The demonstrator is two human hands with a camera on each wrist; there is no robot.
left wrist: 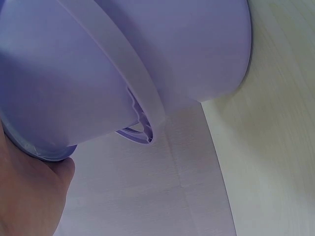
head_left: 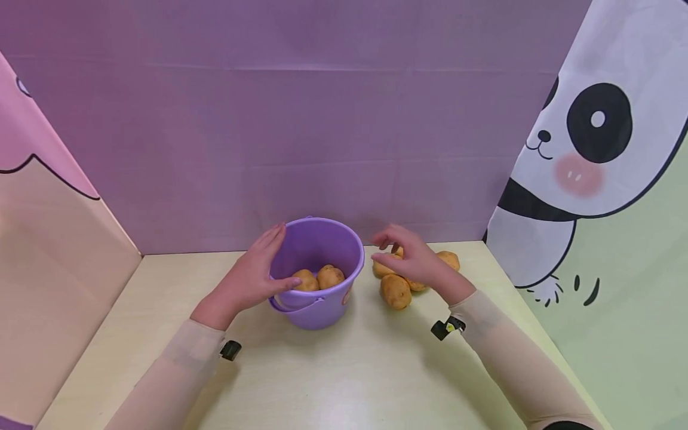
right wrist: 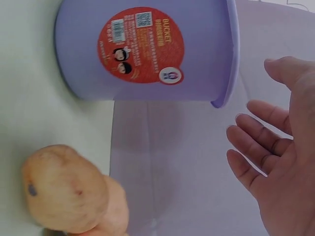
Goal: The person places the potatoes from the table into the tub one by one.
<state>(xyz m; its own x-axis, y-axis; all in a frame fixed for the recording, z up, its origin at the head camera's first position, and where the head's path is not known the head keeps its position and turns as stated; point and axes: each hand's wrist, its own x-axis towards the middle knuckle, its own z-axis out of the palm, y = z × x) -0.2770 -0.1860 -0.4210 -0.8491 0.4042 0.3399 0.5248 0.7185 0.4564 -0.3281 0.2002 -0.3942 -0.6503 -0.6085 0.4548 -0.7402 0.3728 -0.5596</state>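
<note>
A purple plastic bucket [head_left: 317, 310] stands upright on the table, with two potatoes [head_left: 330, 276] visible inside. At its left side my left hand [head_left: 252, 272] holds the rim, thumb across the front edge and fingers along the left edge. The left wrist view shows the bucket's wall and handle [left wrist: 138, 73] close up, with part of that hand at the rim. Right of the bucket, my right hand [head_left: 411, 257] hovers over a small group of potatoes [head_left: 396, 292], partly hiding them. Its fingers are loosely bent and hold nothing; the palm shows in the right wrist view.
A pale wooden table [head_left: 333, 382] lies under everything. Behind it rises a purple backdrop [head_left: 322, 119]; a panda-printed panel [head_left: 634, 251] stands at the right and a pink and beige panel [head_left: 48, 257] at the left. The bucket carries a red label [right wrist: 140, 44].
</note>
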